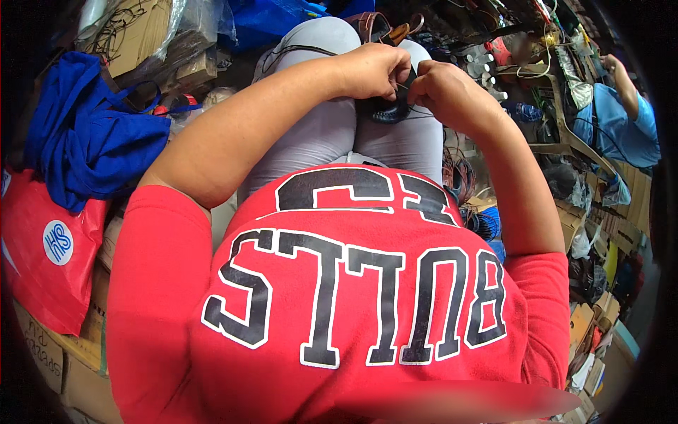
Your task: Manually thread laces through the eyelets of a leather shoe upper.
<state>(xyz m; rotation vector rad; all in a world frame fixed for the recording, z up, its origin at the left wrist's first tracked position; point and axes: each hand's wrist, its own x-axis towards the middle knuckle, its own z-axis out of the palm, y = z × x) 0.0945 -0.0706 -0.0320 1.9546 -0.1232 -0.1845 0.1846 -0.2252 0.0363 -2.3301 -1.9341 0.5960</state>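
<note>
Over my lap, my left hand [374, 71] is closed in a pinch, with the fingertips turned toward my right hand. Close beside it, my right hand [443, 93] is also pinched closed, its fingers bent down. A thin pale strand, like thread, shows faintly by the fingertips; what each hand grips is too small to make out. Just below the fingers, a shiny black rounded piece, like part of a shoe [392, 112], lies between my thighs. My hands hide much of it. Brown leather straps [402, 32], like those of a sandal, stick up beyond my knees.
A blue cloth bag [85, 134] and a red bag [49, 261] lie at my left, with wrapped cardboard [141, 35] beyond. Cluttered shelving with small bottles [480, 67] stands on the right. Another person in a blue shirt [614, 120] is at far right.
</note>
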